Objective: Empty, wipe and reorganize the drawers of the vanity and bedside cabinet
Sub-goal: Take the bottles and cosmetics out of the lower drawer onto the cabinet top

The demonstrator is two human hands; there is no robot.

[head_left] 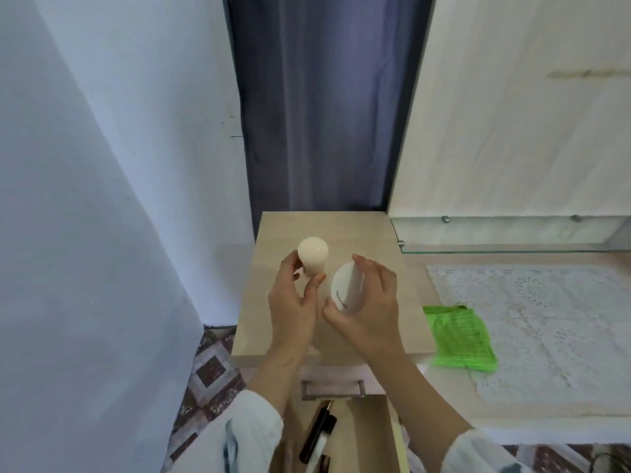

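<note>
Left hand (pixel 290 302) grips cream bottle (pixel 312 256), right hand (pixel 367 302) white bottle (pixel 346 290), mid cabinet top (pixel 382 233).

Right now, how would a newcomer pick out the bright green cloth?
Find the pale wooden cabinet top under both hands. Just right of it, a white lace mat covers the lower surface. The bright green mesh cloth lies folded on that mat's left edge, the only vivid colour there.

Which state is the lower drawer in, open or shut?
Open. The lower drawer is pulled out toward the person, its inside exposed with a dark slim item lying in it; the drawer above looks shut.
</note>
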